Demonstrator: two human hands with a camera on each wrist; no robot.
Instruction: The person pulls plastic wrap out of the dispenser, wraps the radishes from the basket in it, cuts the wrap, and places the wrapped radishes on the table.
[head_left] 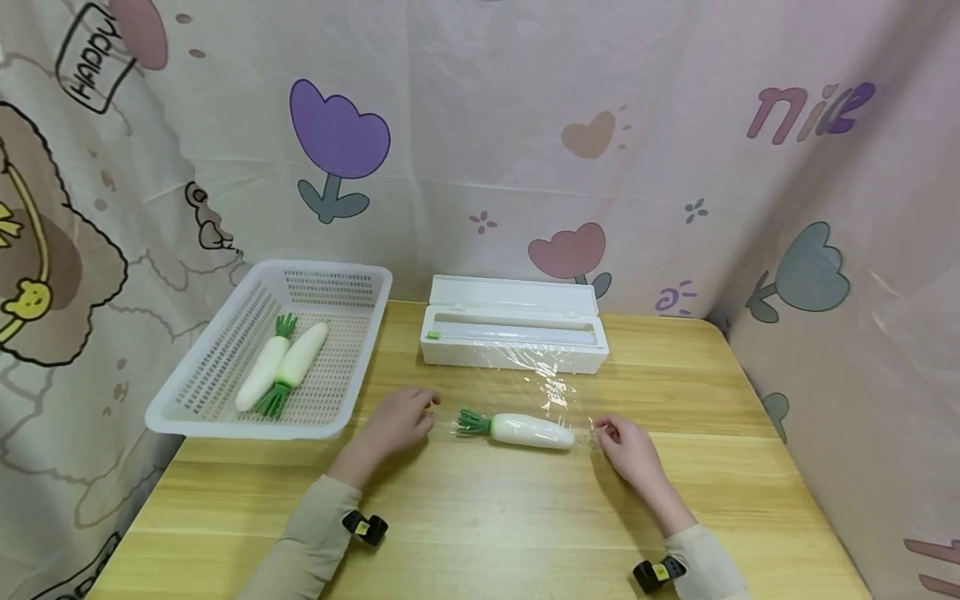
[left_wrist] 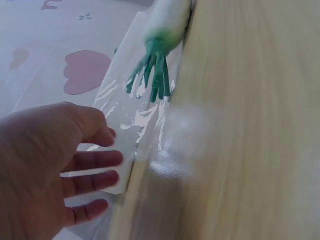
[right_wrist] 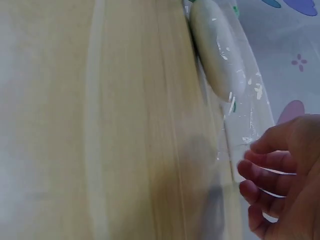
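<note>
A white radish (head_left: pixel 531 431) with green leaf stubs lies crosswise on the table under clear plastic wrap (head_left: pixel 555 387). The wrap runs from a white dispenser box (head_left: pixel 517 358) behind it. To the left of the leaf stubs, my left hand (head_left: pixel 397 421) pinches the film's edge between thumb and index finger; its other fingers are spread. Past the radish's root end, my right hand (head_left: pixel 626 450) pinches the opposite edge. In the left wrist view the film shines over the leaf stubs (left_wrist: pixel 155 75). The right wrist view shows it over the radish's root end (right_wrist: pixel 220 55).
A white plastic basket (head_left: pixel 360 350) stands at the back left with two white radishes (head_left: pixel 300 354) in it. The dispenser's lid (head_left: pixel 513 293) is raised. A printed curtain (head_left: pixel 465 125) hangs behind the wooden table (head_left: pixel 480 533).
</note>
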